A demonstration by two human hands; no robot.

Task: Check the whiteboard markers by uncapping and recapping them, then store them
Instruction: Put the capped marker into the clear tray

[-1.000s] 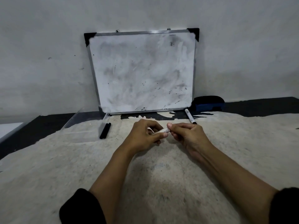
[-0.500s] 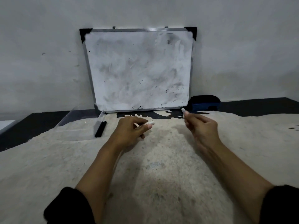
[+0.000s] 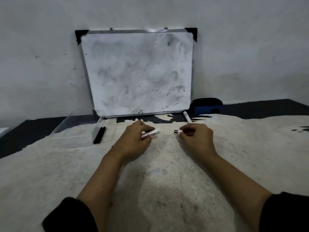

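1. The fingers [image 3: 147, 131] of the left hand [image 3: 133, 141] are clamping around a white marker barrel [image 3: 150, 133], whose free end is pointing right, toward the other hand.
2. The fingers [image 3: 185, 131] of the right hand [image 3: 197, 139] are pinching a small dark-ended piece [image 3: 176, 131], apparently the cap, with its dark end facing left.
3. The barrel and the small piece are sitting apart, with a clear gap of bare surface between them; they are roughly level and in line with each other.
4. Both hands are hovering low over the worn, pale table [image 3: 158, 181], with forearms reaching in from dark sleeves at the bottom edge.
5. A second white marker [image 3: 187, 117] is lying on the table just beyond the right hand, near the bottom right corner of the whiteboard [image 3: 138, 72].
6. Two black markers [image 3: 99, 134] are lying side by side at the right edge of a clear tray [image 3: 73, 129], well to the left of the left hand.
7. The smudged whiteboard is leaning against the wall, and a dark blue eraser [image 3: 206, 108] is sitting just beside its lower right corner.
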